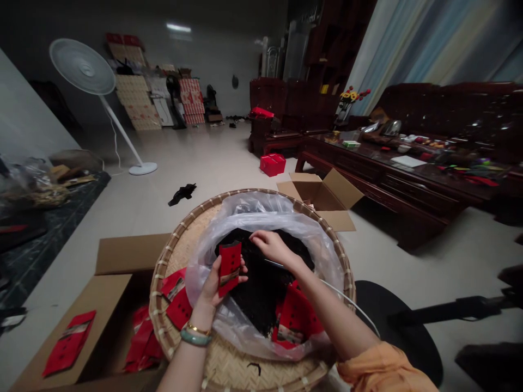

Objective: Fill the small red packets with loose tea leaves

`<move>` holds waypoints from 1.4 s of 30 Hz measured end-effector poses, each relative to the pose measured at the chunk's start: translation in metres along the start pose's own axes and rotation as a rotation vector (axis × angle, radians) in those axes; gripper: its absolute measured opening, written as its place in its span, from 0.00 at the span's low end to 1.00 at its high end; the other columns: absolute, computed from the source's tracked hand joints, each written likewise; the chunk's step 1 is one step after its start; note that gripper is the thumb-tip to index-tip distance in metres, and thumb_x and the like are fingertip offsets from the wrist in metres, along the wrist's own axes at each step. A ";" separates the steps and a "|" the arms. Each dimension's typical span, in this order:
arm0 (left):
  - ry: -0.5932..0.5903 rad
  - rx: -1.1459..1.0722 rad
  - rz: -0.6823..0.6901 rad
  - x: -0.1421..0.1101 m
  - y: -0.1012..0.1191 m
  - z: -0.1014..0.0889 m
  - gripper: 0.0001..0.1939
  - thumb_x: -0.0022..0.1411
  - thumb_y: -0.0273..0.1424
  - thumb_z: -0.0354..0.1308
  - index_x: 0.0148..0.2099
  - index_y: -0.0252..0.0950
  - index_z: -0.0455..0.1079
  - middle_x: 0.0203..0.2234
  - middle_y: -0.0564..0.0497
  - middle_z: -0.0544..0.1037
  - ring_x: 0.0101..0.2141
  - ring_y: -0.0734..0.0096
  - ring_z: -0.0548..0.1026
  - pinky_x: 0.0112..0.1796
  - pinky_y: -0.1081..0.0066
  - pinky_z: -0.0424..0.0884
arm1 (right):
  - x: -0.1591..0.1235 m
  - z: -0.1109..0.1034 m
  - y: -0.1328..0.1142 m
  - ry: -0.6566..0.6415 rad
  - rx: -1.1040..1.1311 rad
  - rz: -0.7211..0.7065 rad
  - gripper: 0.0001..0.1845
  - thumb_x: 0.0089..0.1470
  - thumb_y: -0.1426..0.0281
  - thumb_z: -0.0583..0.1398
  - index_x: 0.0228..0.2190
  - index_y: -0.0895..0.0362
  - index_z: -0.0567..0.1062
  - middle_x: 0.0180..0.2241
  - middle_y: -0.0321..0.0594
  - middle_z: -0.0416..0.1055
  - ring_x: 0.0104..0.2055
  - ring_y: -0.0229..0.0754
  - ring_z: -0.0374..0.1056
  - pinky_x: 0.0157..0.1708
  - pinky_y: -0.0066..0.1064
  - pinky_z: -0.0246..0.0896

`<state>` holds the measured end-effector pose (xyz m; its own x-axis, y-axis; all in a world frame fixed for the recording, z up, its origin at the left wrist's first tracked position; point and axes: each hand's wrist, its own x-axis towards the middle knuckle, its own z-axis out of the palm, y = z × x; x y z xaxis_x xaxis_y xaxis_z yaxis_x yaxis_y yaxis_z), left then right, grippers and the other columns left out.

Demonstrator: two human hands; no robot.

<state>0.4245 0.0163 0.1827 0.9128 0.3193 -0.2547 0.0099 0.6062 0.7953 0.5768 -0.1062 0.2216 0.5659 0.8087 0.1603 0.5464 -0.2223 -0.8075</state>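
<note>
My left hand (212,288) grips a small red packet (229,267) upright over a clear plastic bag (245,218) full of dark loose tea leaves (261,294). My right hand (272,246) is just beyond the packet, fingers pinched together over the leaves; what they hold is too small to make out. The bag rests in a round woven bamboo tray (171,256). More red packets (294,318) lie in the tray beside the bag.
A cardboard box (110,294) with red packets (69,342) sits at the left. Another open carton (322,196) lies beyond the tray. A dark wooden table (392,179) stands at the right, a white standing fan (87,71) at the far left.
</note>
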 end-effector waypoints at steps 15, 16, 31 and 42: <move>0.216 1.043 0.823 -0.004 0.008 -0.003 0.16 0.56 0.29 0.52 0.48 0.39 0.61 0.45 0.45 0.63 0.48 0.64 0.66 0.48 0.62 0.67 | 0.003 0.051 0.002 -0.221 -0.497 0.124 0.52 0.33 0.67 0.69 0.58 0.51 0.52 0.58 0.53 0.47 0.58 0.61 0.45 0.49 0.51 0.53; 0.231 1.110 0.850 -0.006 0.011 -0.003 0.16 0.55 0.29 0.53 0.47 0.38 0.61 0.44 0.45 0.64 0.48 0.63 0.66 0.48 0.60 0.66 | 0.004 0.052 0.002 -0.220 -0.510 0.122 0.51 0.33 0.66 0.68 0.57 0.51 0.53 0.58 0.53 0.47 0.58 0.61 0.46 0.49 0.51 0.54; -0.074 1.455 0.657 -0.047 0.069 0.004 0.19 0.49 0.23 0.47 0.44 0.36 0.66 0.38 0.47 0.72 0.38 0.64 0.71 0.40 0.66 0.69 | 0.008 0.059 0.009 -0.165 -0.588 0.156 0.36 0.36 0.70 0.67 0.49 0.51 0.63 0.54 0.51 0.53 0.50 0.57 0.58 0.41 0.44 0.60; 0.217 1.363 0.559 -0.041 0.057 0.007 0.14 0.58 0.32 0.48 0.41 0.37 0.75 0.36 0.48 0.79 0.34 0.66 0.76 0.34 0.70 0.71 | 0.010 0.042 0.026 0.029 0.197 0.242 0.15 0.34 0.77 0.61 0.30 0.55 0.67 0.29 0.32 0.63 0.32 0.37 0.62 0.32 0.29 0.60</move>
<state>0.3908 0.0331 0.2422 0.8511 0.4490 0.2720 0.1643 -0.7200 0.6742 0.5704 -0.0813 0.1787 0.6837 0.7289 -0.0359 0.2654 -0.2942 -0.9182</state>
